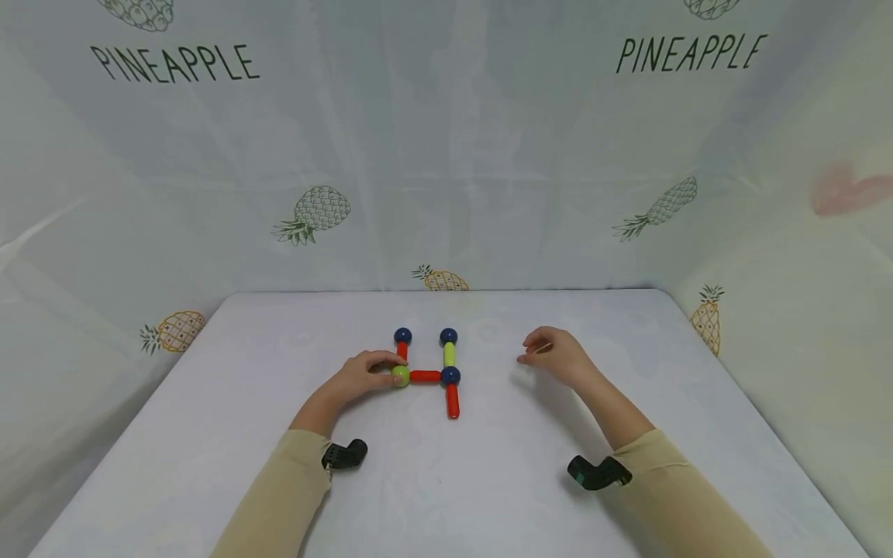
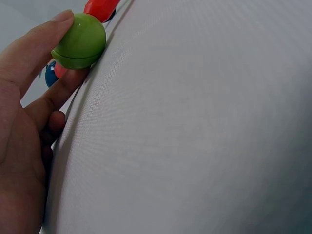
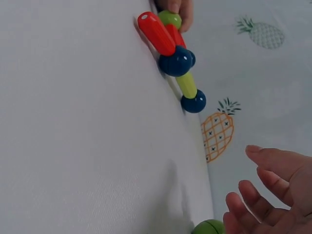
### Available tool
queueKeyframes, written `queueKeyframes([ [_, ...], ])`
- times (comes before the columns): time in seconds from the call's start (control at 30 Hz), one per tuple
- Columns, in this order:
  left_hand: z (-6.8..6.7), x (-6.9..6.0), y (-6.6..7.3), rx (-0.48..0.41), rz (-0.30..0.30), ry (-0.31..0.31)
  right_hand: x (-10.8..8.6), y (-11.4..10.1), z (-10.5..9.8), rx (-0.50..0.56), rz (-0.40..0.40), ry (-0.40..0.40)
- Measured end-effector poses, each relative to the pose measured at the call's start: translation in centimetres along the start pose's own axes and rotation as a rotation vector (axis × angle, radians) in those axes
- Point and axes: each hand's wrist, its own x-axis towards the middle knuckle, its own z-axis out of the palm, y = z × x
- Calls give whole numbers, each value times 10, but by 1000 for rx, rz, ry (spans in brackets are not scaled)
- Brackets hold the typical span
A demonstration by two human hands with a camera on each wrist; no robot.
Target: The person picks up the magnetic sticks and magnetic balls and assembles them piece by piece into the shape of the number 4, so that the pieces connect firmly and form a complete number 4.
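Observation:
My left hand (image 1: pixel 364 375) pinches a green ball (image 1: pixel 401 376) between thumb and finger, at the left corner of a ball-and-rod construction toy. From this ball a red rod (image 1: pixel 425 377) runs right to a blue ball (image 1: pixel 450 376), and another red rod goes back to a blue ball (image 1: pixel 402 335). The right blue ball joins a yellow-green rod (image 1: pixel 449 355), topped by another blue ball (image 1: pixel 449 336), and a front red rod (image 1: pixel 453 402) with a free end. My right hand (image 1: pixel 560 356) hovers apart, fingers loosely bent. Beside its fingers peeks a second green ball (image 3: pixel 209 227), hidden in the head view.
A white table (image 1: pixel 418 488) lies beneath the toy. Behind it hangs a pale curtain (image 1: pixel 488 155) printed with pineapples. Dark wrist cameras (image 1: pixel 345 455) sit at both sleeves.

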Motion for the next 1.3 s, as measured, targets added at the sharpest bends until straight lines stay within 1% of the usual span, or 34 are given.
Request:
queueKeyframes([
  [0.07,0,0,0,0,-10,0,1,3,-3,4,5,15],
  [0.2,0,-1,2,0,-5,0,2,9,-11,20,11,33],
  [0.43,0,-2,1,-3,-13,3,6,17,-18,10,66,71],
  [0.63,1,-1,2,-16,-11,3,11,23,-18,-12,78,80],
  [0.93,0,0,3,-8,-15,3,19,30,-16,-22,111,75],
  [1.3,1,-1,0,-9,-23,12,30,48,-6,24,104,55],
])
